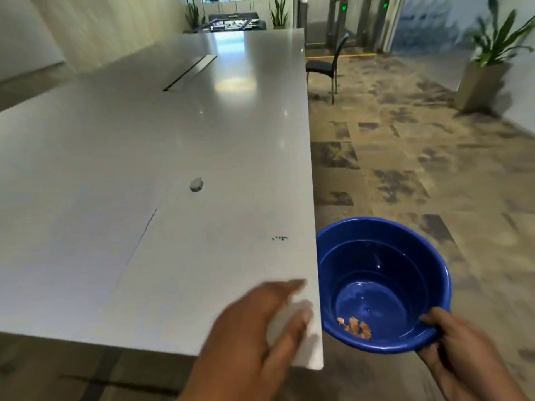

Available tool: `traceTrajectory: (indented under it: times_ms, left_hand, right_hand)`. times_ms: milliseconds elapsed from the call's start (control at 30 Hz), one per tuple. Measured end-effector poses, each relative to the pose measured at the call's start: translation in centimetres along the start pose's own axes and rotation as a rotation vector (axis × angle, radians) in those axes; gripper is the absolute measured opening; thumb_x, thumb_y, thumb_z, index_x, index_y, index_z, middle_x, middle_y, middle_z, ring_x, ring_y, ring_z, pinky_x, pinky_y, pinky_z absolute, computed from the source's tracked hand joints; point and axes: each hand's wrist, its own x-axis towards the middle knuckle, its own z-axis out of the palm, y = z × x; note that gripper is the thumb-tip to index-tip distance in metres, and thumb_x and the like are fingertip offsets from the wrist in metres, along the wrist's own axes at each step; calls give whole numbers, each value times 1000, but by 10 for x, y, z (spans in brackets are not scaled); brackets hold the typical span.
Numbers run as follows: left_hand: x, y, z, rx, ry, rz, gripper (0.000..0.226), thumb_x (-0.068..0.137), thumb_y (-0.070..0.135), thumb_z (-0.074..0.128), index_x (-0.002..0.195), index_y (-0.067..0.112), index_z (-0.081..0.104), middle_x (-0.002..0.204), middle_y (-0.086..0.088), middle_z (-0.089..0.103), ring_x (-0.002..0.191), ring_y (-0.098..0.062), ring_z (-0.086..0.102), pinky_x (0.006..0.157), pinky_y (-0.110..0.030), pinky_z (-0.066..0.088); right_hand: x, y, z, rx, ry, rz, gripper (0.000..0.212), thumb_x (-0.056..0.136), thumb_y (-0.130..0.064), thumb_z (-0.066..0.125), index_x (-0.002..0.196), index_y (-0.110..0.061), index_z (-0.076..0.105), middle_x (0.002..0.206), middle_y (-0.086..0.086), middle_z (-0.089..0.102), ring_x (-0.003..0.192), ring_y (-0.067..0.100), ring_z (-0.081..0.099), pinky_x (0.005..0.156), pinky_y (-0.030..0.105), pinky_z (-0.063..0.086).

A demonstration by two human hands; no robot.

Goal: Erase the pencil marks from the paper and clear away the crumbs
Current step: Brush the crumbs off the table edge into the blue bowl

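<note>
The crumbs lie in a small dark cluster on the paper, just inside the right edge of the bench and a little farther up it than either hand. The cluster is stretched slightly crosswise, toward that edge. Directly to its right, past the edge and lower down, hangs the blue bowl, its open mouth tipped up towards the bench top. A few orange shavings sit in its bottom.

The left hand is the nearer one. It hovers over the bench's near right corner with the fingers spread and fairly straight. It seems to hold nothing, though blur softens it. The crumbs lie ahead of its fingertips and slightly to the right, so I judge that a short reach forward and a sweep rightward off the edge would drop them into the bowl.

The right hand grips the bowl's near rim, thumb inside and fingers beneath, holding it close against the bench edge. It may need to move forward to sit under the cluster.

Further up the bench, well apart, a grey eraser lies alone.
</note>
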Motion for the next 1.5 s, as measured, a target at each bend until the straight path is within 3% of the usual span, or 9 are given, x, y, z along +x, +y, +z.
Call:
traceTrajectory:
  times_ms: [67, 167, 333, 500, 600, 1000, 1167, 1267, 1500]
  left_hand:
    - [11, 4, -25, 438, 184, 48, 75, 80, 85, 9, 148, 55, 15, 158, 30, 6, 148, 1, 11, 117, -18, 13]
    - [45, -8, -13, 727, 36, -120, 102, 73, 86, -11, 156, 26, -14, 163, 5, -21, 150, -15, -16, 119, -34, -7]
    - [74, -4, 12, 658, -52, -178, 109, 82, 85, 10, 155, 9, -14, 162, -11, -22, 150, -25, -19, 122, -41, -8]
    - [86, 22, 28, 521, -217, 151, 95, 81, 76, 5, 159, 23, 1, 166, 2, -8, 150, -13, -14, 120, -33, -7]
    - [77, 26, 20, 437, -166, 212, 76, 95, 65, 19, 159, 26, 5, 166, 9, -3, 150, -8, -10, 119, -27, -5]
    - [100, -37, -19, 615, 86, -209, 108, 85, 82, 17, 157, 4, 2, 164, -20, -2, 152, -30, -5, 123, -43, 1]
    - [97, 29, 51, 585, -196, 189, 100, 86, 83, 17, 158, 16, -1, 164, -8, -13, 150, -23, -19, 120, -42, -12]
    - [83, 48, 65, 561, -284, 304, 89, 93, 75, 17, 158, 17, 2, 167, -2, -2, 151, -16, -13, 121, -39, -11]
    - [91, 1, -1, 554, 5, 123, 89, 94, 70, 28, 158, 12, 9, 166, -6, 8, 152, -21, 0, 121, -33, 2]
  right_hand:
    - [-4, 2, 7, -7, 20, -3, 16, 87, 12, 42, 80, 1, 51, 75, 19, 52, 58, 27, 58, 42, 30, 56]
    - [-8, 4, 12, -24, 53, -31, 20, 86, 13, 44, 73, -2, 47, 67, 17, 48, 56, 26, 54, 42, 31, 55]
    - [-20, 1, 20, -111, 42, -81, 21, 87, 12, 44, 73, -3, 48, 39, 4, 53, 37, 13, 55, 40, 26, 53]
    - [-25, -2, 24, -225, 73, -109, 10, 87, 9, 48, 84, 1, 54, 70, 18, 55, 64, 29, 52, 62, 40, 50]
    - [-27, -3, 25, -244, 78, -120, 9, 87, 8, 50, 88, 0, 54, 73, 18, 53, 66, 29, 51, 65, 42, 50]
    - [-31, 4, 32, -277, 93, -107, 9, 88, 6, 50, 88, -1, 55, 72, 18, 54, 64, 28, 50, 60, 40, 48]
    - [-31, 1, 34, -256, 75, -97, 10, 89, 6, 50, 86, -2, 55, 76, 19, 59, 67, 30, 55, 63, 40, 48]
    - [-31, 0, 34, -245, 75, -111, 10, 90, 5, 50, 84, -1, 55, 74, 19, 59, 66, 30, 56, 62, 39, 48]
    - [-32, -2, 31, -293, 91, -114, 8, 87, 5, 51, 90, -1, 55, 74, 19, 53, 66, 30, 48, 62, 42, 46]
